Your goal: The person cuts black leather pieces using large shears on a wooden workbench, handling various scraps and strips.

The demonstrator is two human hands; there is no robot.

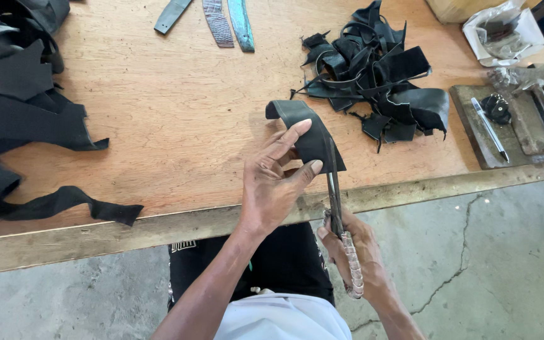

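Left hand (pixel 275 182) pinches the curled black leather strip (pixel 306 135) just above the plywood table's (pixel 177 119) front edge while the right hand (pixel 357 258), fingers wrapped round the long wrapped-handle metal shears (pixel 335 189), cuts along it, so I'd keep that strip taut and the blades square.

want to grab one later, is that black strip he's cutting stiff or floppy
Probably floppy but springy: the strip arches over the left hand and curls at its far end instead of hanging limp. Likely light, since two fingers hold it up. The scraps keep curled shapes, hinting at rubbery material.
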